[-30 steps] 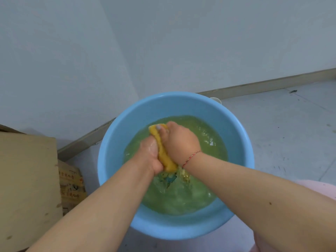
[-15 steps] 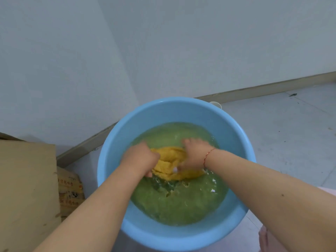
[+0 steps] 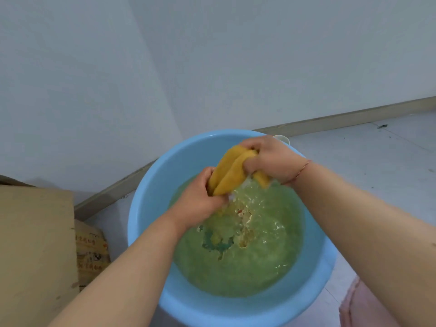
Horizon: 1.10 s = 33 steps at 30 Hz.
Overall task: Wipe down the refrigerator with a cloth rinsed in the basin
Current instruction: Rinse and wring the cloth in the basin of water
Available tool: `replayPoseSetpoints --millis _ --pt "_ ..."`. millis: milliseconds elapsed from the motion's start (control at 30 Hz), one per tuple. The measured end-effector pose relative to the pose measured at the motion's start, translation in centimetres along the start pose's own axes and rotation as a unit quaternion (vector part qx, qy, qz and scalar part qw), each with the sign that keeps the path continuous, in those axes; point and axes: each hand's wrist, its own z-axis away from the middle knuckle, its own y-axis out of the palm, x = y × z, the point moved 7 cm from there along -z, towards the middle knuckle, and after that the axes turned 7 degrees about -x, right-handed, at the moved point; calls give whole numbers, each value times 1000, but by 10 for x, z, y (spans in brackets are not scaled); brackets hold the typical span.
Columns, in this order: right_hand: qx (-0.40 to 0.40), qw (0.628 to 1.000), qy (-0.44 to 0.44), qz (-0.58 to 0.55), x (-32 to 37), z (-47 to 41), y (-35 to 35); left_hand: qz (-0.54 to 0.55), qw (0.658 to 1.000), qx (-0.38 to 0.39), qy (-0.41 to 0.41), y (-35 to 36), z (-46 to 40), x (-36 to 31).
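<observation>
Fingers (image 3: 250, 166) of right hand (image 3: 271, 159) curled tight round far end of cloth (image 3: 232, 172); fingers of left hand (image 3: 200, 197) clamped round its near end; cloth yellow, bunched into a thick roll, stretched between both hands, slanting up from near left to far right. Cloth held just above water (image 3: 247, 256) at far side of basin (image 3: 146, 220); a corner hangs below right hand, touching or nearly touching the surface. Water greenish, rippled under the cloth. Basin blue, round, on floor (image 3: 377, 161) near a room corner. Right wrist: thin red string (image 3: 300, 171). Left of basin: cardboard box (image 3: 35, 244), with a second printed box (image 3: 90, 251) beside it. Wall (image 3: 236, 67) pale, plain; baseboard (image 3: 354, 119) along its foot.
</observation>
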Motion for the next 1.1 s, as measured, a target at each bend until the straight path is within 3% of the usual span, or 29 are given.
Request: replayPoseSetpoints --millis 100,233,300,333,400,467,533,567,633,767,833,933,1000,1100 --pt "-49 974 93 -200 -28 -5 -10 236 969 -37 -62 -5 -4 -9" --pt "53 898 226 -373 -45 21 48 503 859 -5 -97 1 -5 -23" --pt "107 856 236 -447 -36 33 75 567 815 31 -119 11 0 -26" --pt "112 847 241 -460 -35 36 82 571 809 40 -137 16 2 -26" --pt "104 842 271 -455 -42 37 85 527 832 79 -154 27 6 -27" --pt "88 857 310 -403 -54 38 78 425 888 105 -139 30 9 -29" --pt "90 870 334 -350 -63 37 69 224 970 59 -75 16 3 -27" --pt "101 868 343 -344 -65 35 65 82 996 -11 -30 -1 1 -23" --pt "144 851 360 -353 -64 36 61 -149 978 -111 96 -26 2 -25" --pt "313 820 378 -295 -58 52 71 -285 916 -13 283 5 17 -23" --pt "380 840 352 -162 -58 59 76 -320 888 -8 331 16 20 -19" --pt "325 900 245 154 -57 50 66 -376 877 -1 299 20 17 -16" --pt "248 888 115 371 -44 37 58 -412 888 13 204 20 12 -10" --pt "193 848 -32 493 -39 27 71 -395 913 56 88 25 9 1"
